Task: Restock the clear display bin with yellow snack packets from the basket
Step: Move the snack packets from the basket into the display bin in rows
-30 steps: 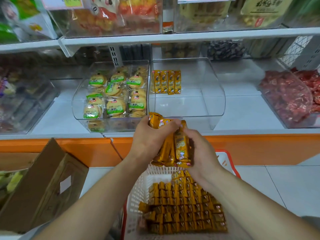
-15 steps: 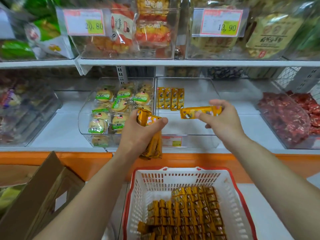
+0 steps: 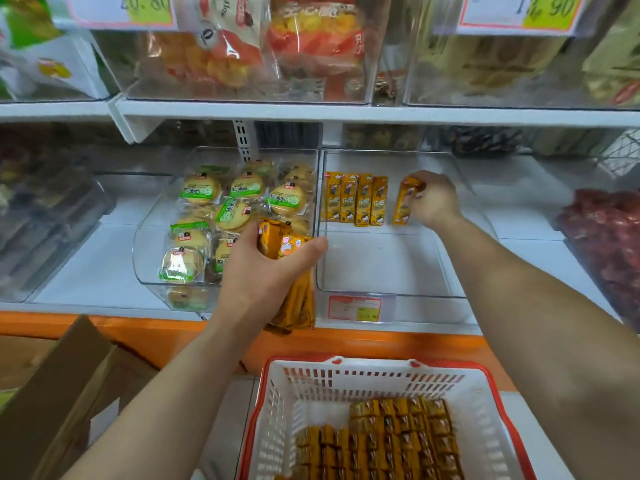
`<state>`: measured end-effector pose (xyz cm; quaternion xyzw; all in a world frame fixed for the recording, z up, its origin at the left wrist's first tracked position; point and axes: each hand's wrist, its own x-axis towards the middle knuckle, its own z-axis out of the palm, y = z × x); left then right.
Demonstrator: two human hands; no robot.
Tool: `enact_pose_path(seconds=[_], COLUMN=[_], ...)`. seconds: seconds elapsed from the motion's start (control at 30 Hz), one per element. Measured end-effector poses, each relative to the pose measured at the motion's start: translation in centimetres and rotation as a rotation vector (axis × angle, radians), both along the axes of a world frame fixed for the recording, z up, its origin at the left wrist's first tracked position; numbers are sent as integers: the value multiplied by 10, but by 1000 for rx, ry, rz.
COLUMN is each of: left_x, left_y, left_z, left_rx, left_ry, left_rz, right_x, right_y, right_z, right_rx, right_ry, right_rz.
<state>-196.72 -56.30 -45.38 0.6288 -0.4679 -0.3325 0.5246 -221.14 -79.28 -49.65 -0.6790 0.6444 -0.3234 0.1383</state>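
The clear display bin stands on the lower shelf with a row of several yellow snack packets upright against its back wall. My right hand reaches into the bin and pinches one yellow packet, held upright just right of that row. My left hand grips a bundle of yellow packets in front of the bin's left corner. Below, the white basket with a red rim holds several rows of yellow packets.
A clear bin of green-labelled round cakes sits left of the display bin. A bin of red sweets is at the right. A cardboard box stands at the lower left. Upper shelf bins carry price tags.
My right hand has carried a single packet from in front of the bin to its back wall and turned it upright. My left hand keeps its bundle.
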Motion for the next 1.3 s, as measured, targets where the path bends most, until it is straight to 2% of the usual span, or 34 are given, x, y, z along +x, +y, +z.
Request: enact_pose_path(seconds=[0.2, 0.4, 0.5, 0.57, 0.67, 0.77, 0.9, 1.03, 1.13, 1.3], left_x=[-10, -17, -21, -26, -39, -55, -67, -64, -60, -60], left_y=[-17, -20, -17, -13, -5, 6, 24, 37, 46, 52], left_z=[-2, 2, 4, 7, 8, 6, 5, 10, 15, 12], left_rx=[-53, -53, -11, 20, 51, 55, 104, 166, 184, 186], left_ry=[-58, -38, 8, 45, 87, 134, 259, 356, 380, 411], left_rz=[-33, -66, -55, -50, -57, -80, -101, -148, -270, -337], right_x=[10, 11, 12, 14, 16, 19, 25, 27, 28, 29], right_y=[-25, -23, 13, 60, 156, 244, 288, 296, 299, 294], right_z=[-19, -12, 13, 33, 53, 63, 56, 50, 43, 39], right_rx=[102, 149, 87, 63, 221, 419, 410, 410, 390, 410], right_ry=[-79, -111, -109, -268, -531, -565, -400, -500, -533, -776], right_rz=[-15, -98, -76, 22, 295, 514, 439, 448, 451, 413])
